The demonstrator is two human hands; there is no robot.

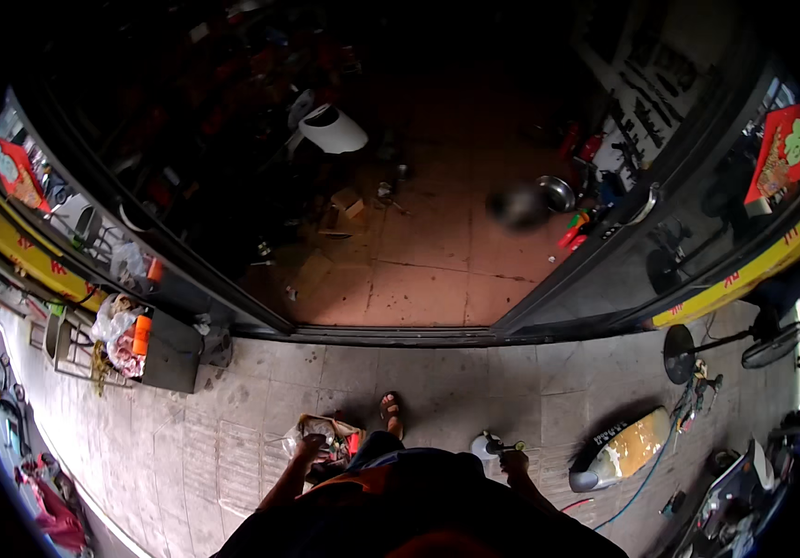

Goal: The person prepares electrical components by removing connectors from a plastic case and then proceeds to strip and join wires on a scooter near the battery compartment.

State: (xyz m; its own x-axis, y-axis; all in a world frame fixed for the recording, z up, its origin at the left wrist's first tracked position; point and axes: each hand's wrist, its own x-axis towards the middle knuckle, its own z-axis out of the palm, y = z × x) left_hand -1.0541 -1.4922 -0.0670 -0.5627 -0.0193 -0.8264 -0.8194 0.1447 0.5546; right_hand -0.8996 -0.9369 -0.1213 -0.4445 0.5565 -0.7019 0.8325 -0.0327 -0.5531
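My left hand point(310, 445) hangs low over the near edge of a box of mixed odds and ends point(342, 433), some red and some in clear plastic. Its fingers are too small and dark to read. On the right side, my right hand point(514, 459) is closed around a dark part beside a white rounded object point(486, 446). That part carries a small yellow-green ring; its kind cannot be made out. One sandalled foot point(390, 410) shows on the grey tiles between my hands.
Ahead, a raised sill point(390, 335) crosses an open doorway to a dim red-tiled room. A grey cabinet point(172, 349) stands left. On the right are a long black-and-tan panel point(620, 449), a blue hose point(646, 490), a black fan point(680, 353) and a parked scooter point(730, 502).
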